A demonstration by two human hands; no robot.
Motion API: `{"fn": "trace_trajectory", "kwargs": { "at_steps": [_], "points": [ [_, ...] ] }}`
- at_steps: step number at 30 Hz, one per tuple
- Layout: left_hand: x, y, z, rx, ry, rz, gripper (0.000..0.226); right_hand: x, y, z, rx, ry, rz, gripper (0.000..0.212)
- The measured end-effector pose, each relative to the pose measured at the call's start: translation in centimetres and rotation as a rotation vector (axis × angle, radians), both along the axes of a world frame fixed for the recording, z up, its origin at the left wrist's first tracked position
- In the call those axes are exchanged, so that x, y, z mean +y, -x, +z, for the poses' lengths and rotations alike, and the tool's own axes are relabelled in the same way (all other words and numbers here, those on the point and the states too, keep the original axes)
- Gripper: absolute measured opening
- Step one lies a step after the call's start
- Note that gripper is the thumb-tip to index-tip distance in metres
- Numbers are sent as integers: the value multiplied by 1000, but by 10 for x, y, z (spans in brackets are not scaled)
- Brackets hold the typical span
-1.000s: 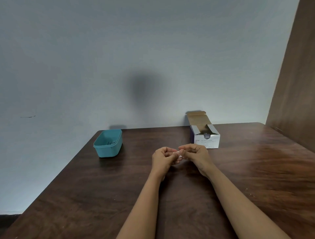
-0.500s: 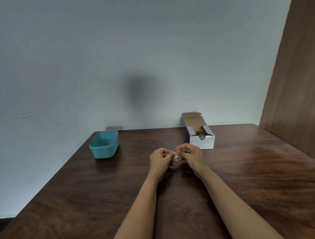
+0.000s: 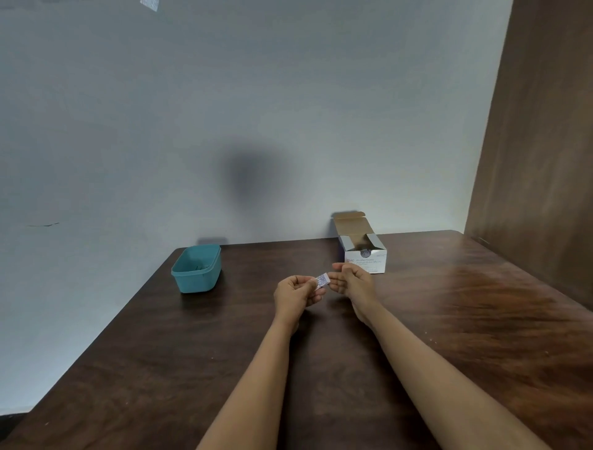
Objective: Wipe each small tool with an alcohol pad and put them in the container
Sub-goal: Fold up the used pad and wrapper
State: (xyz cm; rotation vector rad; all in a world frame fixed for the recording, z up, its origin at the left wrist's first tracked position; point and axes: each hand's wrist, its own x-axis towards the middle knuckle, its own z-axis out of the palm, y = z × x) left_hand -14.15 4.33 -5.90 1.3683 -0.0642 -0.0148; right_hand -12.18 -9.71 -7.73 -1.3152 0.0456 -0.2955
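Alcohol pad packet [image 3: 322, 280], small, white with blue print, held tilted just above the table [image 3: 449, 321], slightly right of frame centre. Left hand [image 3: 296, 294] at its lower left, grip clamped on that end between thumb and curled fingers. Right hand [image 3: 351, 281] just to the packet's right, thumb lifted apart from the loosely curled fingers, fingertips [image 3: 332, 281] at the packet's right edge. Grip there closed or merely touching: cannot tell. Left forearm [image 3: 256, 379] and right forearm [image 3: 433, 369], both bare, reaching in from the bottom edge of the frame and converging toward the centre.

Directly behind the right hand, a white cardboard box [image 3: 362, 253] marked as alcohol swabs, top flaps open, standing near the table's far edge. Well apart to the left of the hands, a teal plastic container [image 3: 196, 268], lidless, rectangular with rounded corners, near the table's far left corner; contents too dim to make out. Dark, glossy wood-grain table filling the lower half of the frame. Pale grey wall [image 3: 128, 128] across the upper frame, with a soft dark shadow [image 3: 250, 173] above the hands and a scrap of tape [image 3: 150, 4] at the top left edge. Brown wood panel [image 3: 545, 160] down the right side.
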Motion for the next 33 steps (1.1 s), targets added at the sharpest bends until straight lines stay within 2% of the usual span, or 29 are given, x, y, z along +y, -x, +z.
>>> {"fn": "trace_trajectory", "kwargs": {
  "at_steps": [5, 10, 16, 22, 26, 30, 33],
  "points": [
    [-10, 28, 2, 49, 4, -115, 10, -14, 40, 6, 24, 70, 140, 25],
    [-43, 68, 13, 37, -1, -243, 1, -46, 88, 27, -36, 162, 163, 11],
    [-88, 121, 21, 41, -54, -367, 24, -101, 153, 44, -45, 387, 53, 8],
    [-134, 180, 11, 58, -177, -431, 27, -148, 229, 38, -11, 443, -101, 6],
    [-150, 222, 0, -158, -615, -373, 28, -172, 286, 20, 74, 422, -107, 10],
    [-161, 269, -11, -328, -705, -502, 23, -194, 333, -2, 158, 428, -169, 15],
    [-172, 289, -40, -413, -756, -703, 26, -211, 360, -15, 201, 371, -178, 13]
  ]
}}
